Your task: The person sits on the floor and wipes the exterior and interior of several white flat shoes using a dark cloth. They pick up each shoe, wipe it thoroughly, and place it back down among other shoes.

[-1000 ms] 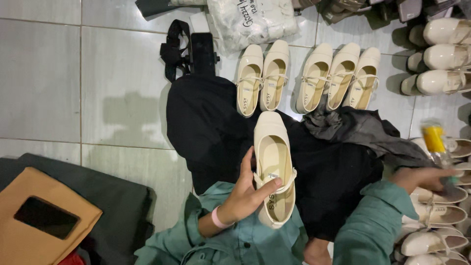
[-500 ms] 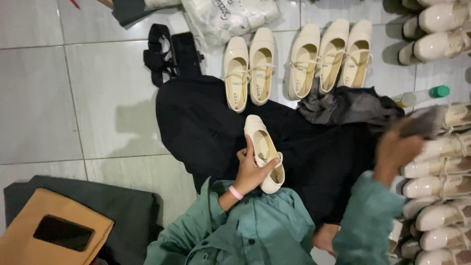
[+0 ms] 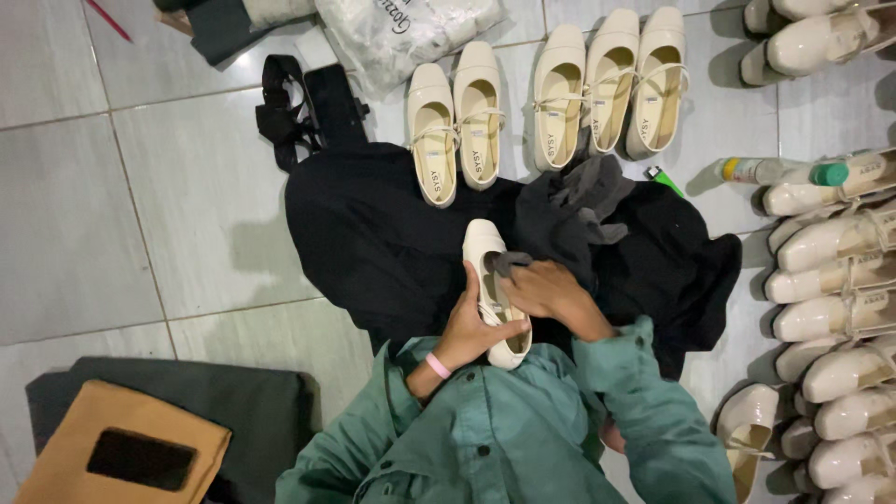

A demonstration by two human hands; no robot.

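Left hand [image 3: 467, 327] gripped the cream shoe [image 3: 495, 280] from its left side over the black cloth [image 3: 373, 233], long axis pointing away from the body, while right hand [image 3: 551, 294], nearer the opening, pinched a grey rag [image 3: 509, 263] inside it.

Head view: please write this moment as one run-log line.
left hand: holds cream shoe | right hand: presses grey cloth into shoe | below: black fabric

cream strapped flat shoe [image 3: 493, 291]: smooth, glossy leather-like upper
dark grey rag [image 3: 569, 210]: soft matt cloth
black lap cloth [image 3: 373, 233]: matt fabric
pale floor tiles [image 3: 121, 187]: smooth, faintly shiny
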